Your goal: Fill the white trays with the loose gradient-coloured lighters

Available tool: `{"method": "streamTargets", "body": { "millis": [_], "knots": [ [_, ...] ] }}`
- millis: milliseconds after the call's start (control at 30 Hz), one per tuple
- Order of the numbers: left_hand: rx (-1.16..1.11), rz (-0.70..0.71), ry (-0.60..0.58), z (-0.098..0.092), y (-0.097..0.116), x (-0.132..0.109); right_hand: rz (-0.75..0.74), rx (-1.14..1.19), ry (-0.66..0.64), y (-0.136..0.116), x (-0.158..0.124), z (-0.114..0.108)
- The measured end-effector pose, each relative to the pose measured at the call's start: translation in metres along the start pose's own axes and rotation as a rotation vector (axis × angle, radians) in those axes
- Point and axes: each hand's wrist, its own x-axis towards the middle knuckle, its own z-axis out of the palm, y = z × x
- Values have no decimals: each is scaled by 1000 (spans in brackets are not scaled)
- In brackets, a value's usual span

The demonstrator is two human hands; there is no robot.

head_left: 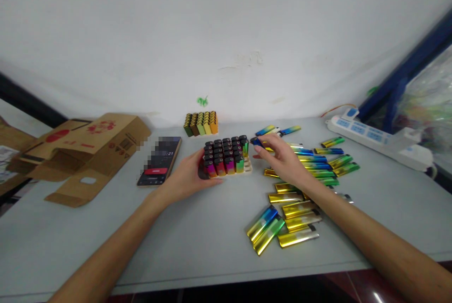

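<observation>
1. Lighters [229, 165] with black tops stand upright in close rows in a pale tray [248, 167] at the middle of the grey bench [176, 241]; pink, red, purple and green bodies face its near edge.
2. Left hand [187, 176] is clamped on the tray's left end, thumb along the near side.
3. Right hand [284, 157] has its fingertips together on a blue-ended lighter [256, 142], just right of the tray.
4. Loose lighters [300, 221], shiny gold, blue, green and silver, lie scattered across the bench's right half.
5. Second block of lighters [201, 124], yellow to dark green, stands by the far edge.
6. Phone [160, 161], beyond the left wrist: "21" is readable on its partly pixelated screen, above a red bar.
7. Cardboard box [106, 138], at the left edge: red print and black symbols, wording illegible.
8. White power strip [384, 140], near the far right corner: blue labels, too small to read.
</observation>
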Motion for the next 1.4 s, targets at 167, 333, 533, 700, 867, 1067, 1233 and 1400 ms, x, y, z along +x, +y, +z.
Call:
{"method": "streamTargets", "body": {
  "millis": [167,333,533,700,867,1067,1233,1400],
  "knots": [
    [7,8,1,0,0,0,50,73,31,-6,0,0],
    [28,18,-3,0,0,0,15,25,43,-4,-2,1],
    [51,37,9,0,0,-1,-267,-230,80,-2,-3,0],
    [30,38,5,0,-1,0,-389,-389,-21,-7,0,-5],
    [34,37,3,0,0,0,-406,-450,-134,-13,3,-5],
    [19,19,0,0,0,0,-163,-305,-94,-14,1,6],
    [14,11,2,1,-1,0,-188,-463,-78,-13,0,12],
    [35,7,14,1,-2,1,-203,-670,-203,-21,3,-3]
  ]
}}
